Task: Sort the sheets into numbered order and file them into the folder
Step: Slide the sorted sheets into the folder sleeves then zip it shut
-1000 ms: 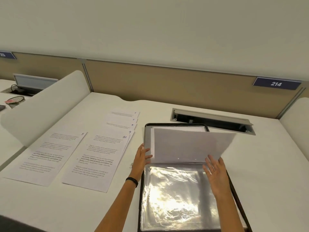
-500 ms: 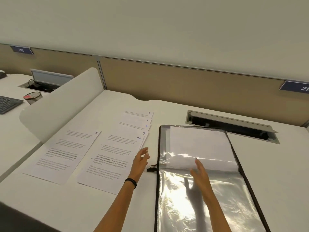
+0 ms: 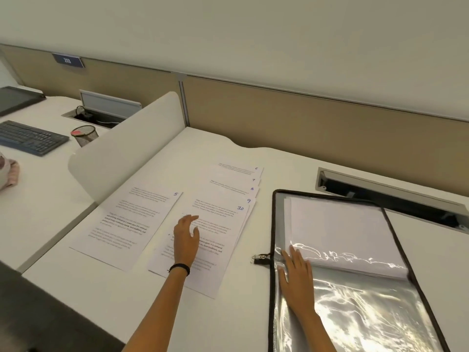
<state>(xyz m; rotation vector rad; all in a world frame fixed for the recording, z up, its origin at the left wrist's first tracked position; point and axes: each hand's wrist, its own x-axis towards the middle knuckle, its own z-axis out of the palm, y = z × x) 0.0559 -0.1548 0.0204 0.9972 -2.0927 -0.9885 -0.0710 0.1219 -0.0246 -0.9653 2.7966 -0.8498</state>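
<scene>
The white table (image 3: 253,158) fills the middle of the frame. At lower right lies the open folder (image 3: 368,316), with white sheets (image 3: 335,224) already filed in its upper half, likely numbers one to four. At centre a fanned stack (image 3: 223,222) shows 6 to 10, and sheet 5 (image 3: 132,222) lies alone just left of it, so six sheets seem left to file. The right hand (image 3: 295,273) presses flat on the folder near its left edge, fingers straight. The left hand (image 3: 186,240) hangs over the stack's left edge, fingers loosely spread and gripping nothing; whether it touches the paper cannot be told.
</scene>
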